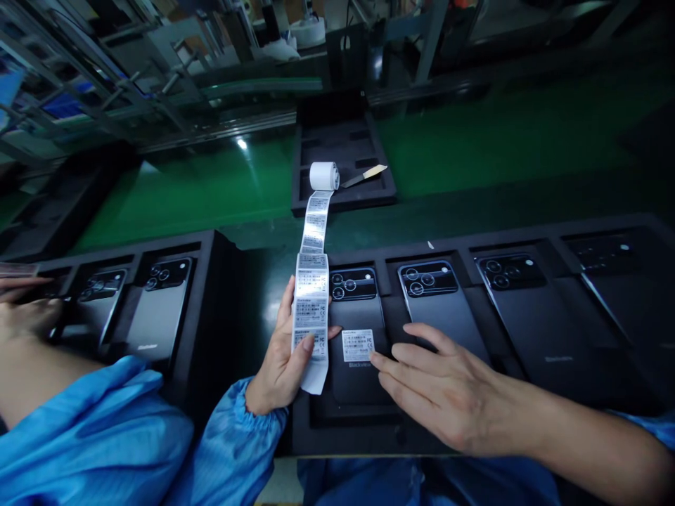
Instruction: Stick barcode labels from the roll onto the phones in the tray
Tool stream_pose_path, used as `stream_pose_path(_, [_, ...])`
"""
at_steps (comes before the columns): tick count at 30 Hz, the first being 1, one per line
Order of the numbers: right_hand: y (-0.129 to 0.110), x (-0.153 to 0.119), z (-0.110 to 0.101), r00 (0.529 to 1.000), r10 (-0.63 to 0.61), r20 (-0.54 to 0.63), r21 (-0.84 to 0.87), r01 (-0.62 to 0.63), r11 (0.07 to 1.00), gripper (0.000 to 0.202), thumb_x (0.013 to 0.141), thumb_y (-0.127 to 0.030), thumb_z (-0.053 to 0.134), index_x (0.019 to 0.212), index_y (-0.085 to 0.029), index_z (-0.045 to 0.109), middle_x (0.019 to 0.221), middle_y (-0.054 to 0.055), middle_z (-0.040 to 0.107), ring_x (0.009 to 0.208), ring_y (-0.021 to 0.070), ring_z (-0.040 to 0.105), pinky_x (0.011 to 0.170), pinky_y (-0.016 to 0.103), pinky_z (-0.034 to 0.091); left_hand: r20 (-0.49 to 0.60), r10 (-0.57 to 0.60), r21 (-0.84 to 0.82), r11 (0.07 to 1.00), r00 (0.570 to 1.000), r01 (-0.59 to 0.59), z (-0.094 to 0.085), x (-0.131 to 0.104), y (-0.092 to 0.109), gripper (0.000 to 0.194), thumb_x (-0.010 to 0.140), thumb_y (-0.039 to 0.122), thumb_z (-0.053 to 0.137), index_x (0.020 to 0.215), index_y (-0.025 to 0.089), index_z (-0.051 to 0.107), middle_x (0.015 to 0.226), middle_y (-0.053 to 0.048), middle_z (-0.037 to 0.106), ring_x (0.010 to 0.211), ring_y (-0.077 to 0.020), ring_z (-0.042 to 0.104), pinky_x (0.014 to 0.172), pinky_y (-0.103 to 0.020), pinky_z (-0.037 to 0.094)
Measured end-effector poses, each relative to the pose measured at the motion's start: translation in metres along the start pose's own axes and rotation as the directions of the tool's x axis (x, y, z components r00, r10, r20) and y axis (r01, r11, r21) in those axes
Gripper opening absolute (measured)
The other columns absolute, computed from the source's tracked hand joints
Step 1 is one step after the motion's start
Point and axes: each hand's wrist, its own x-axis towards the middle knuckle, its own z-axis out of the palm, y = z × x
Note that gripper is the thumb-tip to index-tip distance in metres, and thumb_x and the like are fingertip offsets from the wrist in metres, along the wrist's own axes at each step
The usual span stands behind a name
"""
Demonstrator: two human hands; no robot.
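My left hand (287,358) grips the loose end of a strip of printed labels (311,302), thumb on top. The strip runs back to a white label roll (323,176). One label (358,345) is on or just over the back of a dark phone (358,386), above its "Blackview" lettering. My right hand (443,386) has its fingers spread, a fingertip touching the label's right edge; its thumb is hidden. The phone lies in a black foam tray (363,437) with several similar phones, among them a neighbouring phone (428,280) beyond my right fingers.
A knife with a pale handle (375,171) lies beside the roll in another black tray (387,195) on the green surface (474,154). At left, a co-worker's hand (29,316) is over a second phone tray (221,246). Metal framing (131,81) stands behind.
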Motion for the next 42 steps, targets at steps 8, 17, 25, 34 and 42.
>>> stream_pose_path(8, [0.005,0.001,0.004,1.0,-0.013,-0.009,0.037,0.013,0.999,0.025,0.088,-0.004,0.04,0.094,-0.006,0.064,0.102,0.013,0.063,0.1,0.0218,0.054,0.103,0.048,0.034,-0.029,-0.044,-0.049,0.998,0.999,0.042,0.0,0.001,-0.004,0.035,0.092,0.037,0.039,0.103,0.024,0.07,0.134,-0.001,0.049,0.141,-0.0262,0.005,0.117,-0.05,0.004])
stream_pose_path(17, [0.016,-0.012,-0.01,0.95,0.211,-0.232,0.149,-0.18,0.972,0.024,0.084,-0.004,0.047,0.104,-0.013,0.059,0.1,0.006,0.064,0.092,0.021,0.052,0.089,0.046,0.042,-0.274,-0.655,-0.719,0.625,0.704,0.302,-0.019,-0.02,0.001,0.035,0.076,0.034,0.07,0.106,0.016,0.064,0.109,-0.009,0.065,0.095,-0.0215,0.063,0.081,-0.03,0.055])
stream_pose_path(25, [-0.014,0.013,-0.014,0.911,0.385,0.15,-0.025,-0.386,0.922,0.068,0.062,-0.047,0.085,0.112,-0.012,0.056,0.125,0.015,0.049,0.113,0.0327,0.044,0.1,0.054,0.035,-0.737,-0.223,-0.151,0.974,0.638,0.167,0.019,-0.076,0.036,0.054,0.08,0.021,0.066,0.129,0.03,0.046,0.141,-0.002,0.038,0.134,-0.0244,0.03,0.112,-0.04,0.03])
stream_pose_path(34, [-0.009,0.04,-0.005,0.865,0.391,0.315,-0.224,-0.332,0.916,0.08,0.054,-0.06,0.084,0.114,-0.012,0.057,0.131,0.021,0.044,0.102,0.0362,0.052,0.092,0.055,0.041,-0.435,-0.497,-0.607,0.777,0.75,0.163,0.017,-0.075,0.085,0.051,0.078,0.031,0.068,0.126,0.033,0.05,0.127,-0.006,0.055,0.12,-0.0294,0.049,0.094,-0.039,0.051])
stream_pose_path(42, [-0.024,0.036,-0.006,0.927,0.098,0.362,-0.361,0.043,0.932,0.048,0.078,-0.022,0.066,0.119,-0.001,0.055,0.12,0.031,0.051,0.072,0.032,0.064,0.047,0.033,0.049,-0.01,-0.676,-0.9,0.327,0.737,0.288,0.008,-0.065,0.072,0.057,0.074,0.031,0.07,0.127,0.029,0.051,0.135,-0.01,0.047,0.13,-0.0286,0.037,0.108,-0.041,0.035])
